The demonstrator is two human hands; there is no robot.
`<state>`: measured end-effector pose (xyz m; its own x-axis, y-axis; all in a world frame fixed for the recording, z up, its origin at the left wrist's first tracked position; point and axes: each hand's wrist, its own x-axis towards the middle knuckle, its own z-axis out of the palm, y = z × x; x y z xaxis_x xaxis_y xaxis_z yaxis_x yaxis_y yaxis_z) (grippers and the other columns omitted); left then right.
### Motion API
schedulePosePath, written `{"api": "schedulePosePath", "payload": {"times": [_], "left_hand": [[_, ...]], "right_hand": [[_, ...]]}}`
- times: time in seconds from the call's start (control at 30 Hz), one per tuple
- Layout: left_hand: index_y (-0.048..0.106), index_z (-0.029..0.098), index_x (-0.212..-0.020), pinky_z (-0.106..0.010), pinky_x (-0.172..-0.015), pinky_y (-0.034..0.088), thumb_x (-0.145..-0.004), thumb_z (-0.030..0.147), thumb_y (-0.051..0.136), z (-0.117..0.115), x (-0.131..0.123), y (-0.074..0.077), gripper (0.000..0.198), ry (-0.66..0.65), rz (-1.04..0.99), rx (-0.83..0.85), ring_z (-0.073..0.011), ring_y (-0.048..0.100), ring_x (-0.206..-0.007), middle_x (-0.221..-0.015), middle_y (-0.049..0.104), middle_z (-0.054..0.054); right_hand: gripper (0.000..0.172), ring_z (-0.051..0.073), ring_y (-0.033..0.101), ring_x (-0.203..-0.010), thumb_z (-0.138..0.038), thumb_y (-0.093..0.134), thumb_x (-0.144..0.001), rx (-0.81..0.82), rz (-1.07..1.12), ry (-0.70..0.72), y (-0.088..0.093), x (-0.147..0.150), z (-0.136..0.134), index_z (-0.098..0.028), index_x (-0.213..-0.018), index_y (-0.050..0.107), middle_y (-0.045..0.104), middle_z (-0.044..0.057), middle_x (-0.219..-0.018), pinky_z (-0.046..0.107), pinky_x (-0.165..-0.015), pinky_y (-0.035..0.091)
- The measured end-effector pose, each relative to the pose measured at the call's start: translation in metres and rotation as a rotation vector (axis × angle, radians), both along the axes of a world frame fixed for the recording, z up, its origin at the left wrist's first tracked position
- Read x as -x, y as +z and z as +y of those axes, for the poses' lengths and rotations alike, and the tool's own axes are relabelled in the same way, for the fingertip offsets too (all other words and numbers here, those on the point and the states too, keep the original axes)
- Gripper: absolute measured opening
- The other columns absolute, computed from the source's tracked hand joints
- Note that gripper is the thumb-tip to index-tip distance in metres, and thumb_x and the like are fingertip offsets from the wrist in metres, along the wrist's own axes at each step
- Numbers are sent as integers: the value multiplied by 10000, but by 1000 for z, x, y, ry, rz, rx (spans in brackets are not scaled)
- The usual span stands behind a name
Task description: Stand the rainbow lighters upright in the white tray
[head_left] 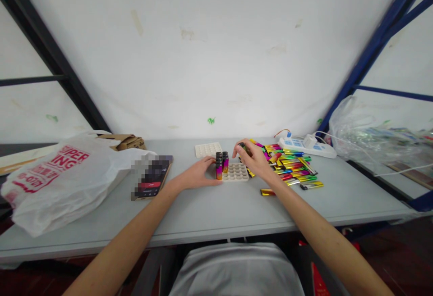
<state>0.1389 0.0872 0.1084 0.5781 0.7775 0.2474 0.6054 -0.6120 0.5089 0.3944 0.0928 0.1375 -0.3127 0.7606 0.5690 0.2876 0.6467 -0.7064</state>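
Observation:
A pale tray with rows of round holes (238, 173) lies on the table in front of me. Several purple-to-orange lighters with black tops (219, 166) stand upright at its left end. My left hand (198, 174) is curved around that end, thumb at the front corner and fingers behind, gripping the tray. Above the tray's right side, my right hand (255, 158) is closed on a lighter (245, 148), of which only the dark end shows between the fingers. Just right of this hand lies a loose pile of shiny multicoloured lighters (297, 165).
A second pale tray (207, 149) lies farther back. To the left are a phone (151, 179), partly blurred out, a white plastic bag (74, 174) and brown cardboard (126, 142). A white power strip (307, 146) with cables sits back right, near a clear plastic bag (379, 129).

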Motion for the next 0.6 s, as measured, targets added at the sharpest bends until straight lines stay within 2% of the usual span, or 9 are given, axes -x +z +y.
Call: {"api": "schedulePosePath", "payload": {"times": [0.13, 0.23, 0.4, 0.47, 0.6], "left_hand": [[598, 179, -1360, -488, -1167, 432, -773, 557, 820, 1, 0, -1, 732, -2, 8, -6, -367, 576, -1329, -1437, 615, -160], [599, 181, -1353, -495, -1158, 440, -770, 559, 821, 2, 0, -2, 729, 2, 9, -10, -366, 588, -1311, -1424, 623, -158], [598, 153, -1348, -488, -1161, 439, -776, 561, 816, 0, 0, -1, 736, 24, 29, -2, -375, 586, -1313, -1426, 614, -176], [597, 148, -1348, -496, -1160, 440, -773, 559, 819, -1, 0, 0, 741, 27, 32, 3, -381, 586, -1311, -1428, 611, -181], [587, 151, -1356, -488, -1159, 440, -776, 552, 822, -1, -1, 1, 743, 22, 35, 0, -375, 577, -1321, -1433, 603, -178]], "right_hand": [[521, 130, 429, -552, -733, 471, -958, 136, 113, -33, -5, 4, 5, -227, -921, 590, 511, -34, -638, 249, -503, 324], [577, 128, 387, -531, -776, 462, -932, 208, 125, -47, -10, 9, 5, -232, -744, 512, 428, -40, -582, 256, -480, 292], [651, 120, 341, -532, -791, 494, -897, 213, 88, -124, -14, 15, 1, -237, -579, 368, 356, -38, -540, 278, -504, 274], [657, 117, 331, -525, -783, 488, -899, 238, 84, -103, -15, 16, -2, -234, -560, 367, 342, -37, -535, 282, -510, 266], [634, 112, 274, -461, -741, 354, -960, 428, 173, 25, -18, 17, -2, -236, -579, 388, 312, -40, -504, 283, -465, 217]]}}
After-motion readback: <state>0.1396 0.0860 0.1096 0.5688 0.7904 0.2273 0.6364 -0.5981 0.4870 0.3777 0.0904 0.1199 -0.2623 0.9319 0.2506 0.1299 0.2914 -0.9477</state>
